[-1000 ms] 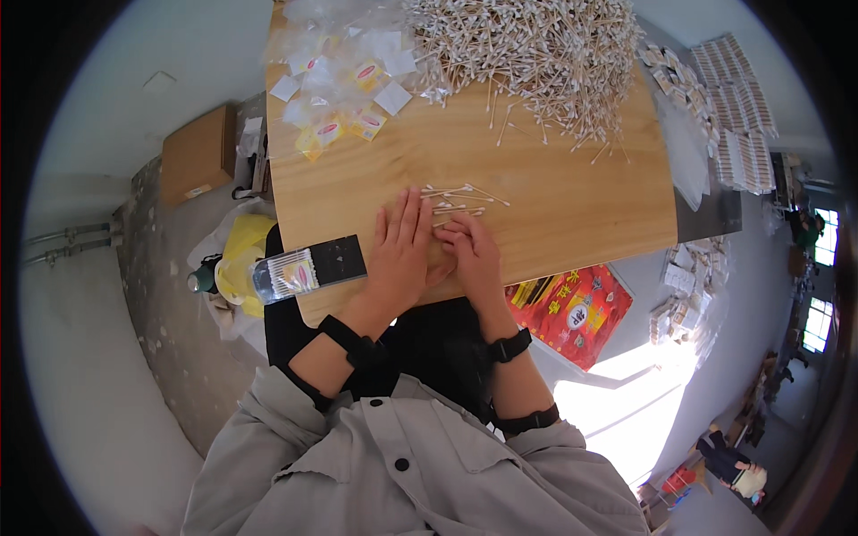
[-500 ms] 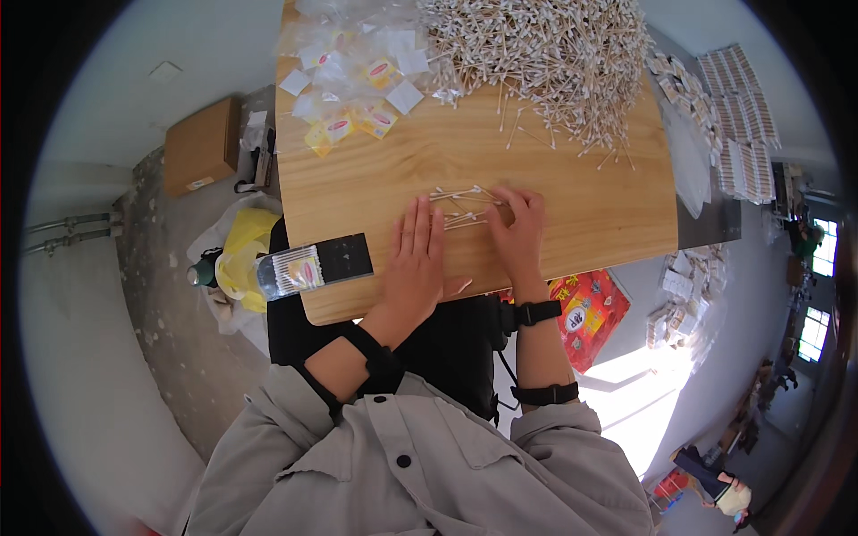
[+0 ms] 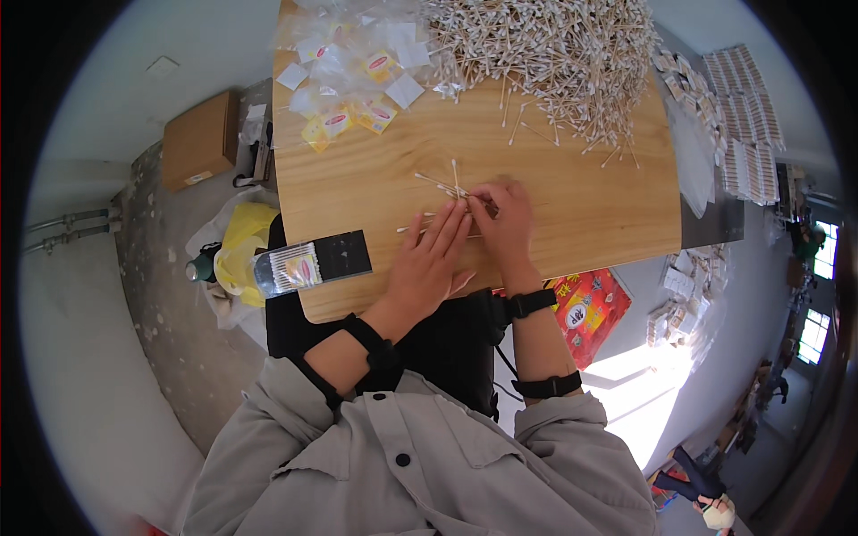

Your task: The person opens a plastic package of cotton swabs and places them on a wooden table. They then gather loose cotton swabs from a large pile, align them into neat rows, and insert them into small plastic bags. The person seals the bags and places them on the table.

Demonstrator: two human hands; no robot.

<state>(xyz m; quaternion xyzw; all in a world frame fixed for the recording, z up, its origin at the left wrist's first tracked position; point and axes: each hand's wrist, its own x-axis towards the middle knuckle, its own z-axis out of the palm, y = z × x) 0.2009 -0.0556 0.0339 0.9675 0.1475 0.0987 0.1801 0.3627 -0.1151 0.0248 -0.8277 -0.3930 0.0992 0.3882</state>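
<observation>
My left hand [image 3: 427, 268] lies nearly flat on the wooden table [image 3: 357, 192], fingers stretched over a few loose cotton swabs that stick out at its side. My right hand [image 3: 507, 223] is beside it, thumb and fingers pinched on several cotton swabs [image 3: 438, 184], which fan out at different angles beyond the fingertips. Part of these swabs is hidden under the fingers. To the left of my left hand, a clear plastic bag filled with a row of cotton swabs [image 3: 295, 268] rests on a black flat plate [image 3: 346, 255] at the table's edge.
A large heap of cotton swabs [image 3: 545, 54] covers the far right of the table. Clear bags with yellow-and-white cards [image 3: 375, 116] lie at the far left. Stacked packs of swabs [image 3: 746, 125] stand off to the right. A cardboard box [image 3: 201, 143] is on the floor at left.
My right hand has moved slightly left and closed on the swabs, which are now bunched and fanned. My left hand has shifted right, toward it.
</observation>
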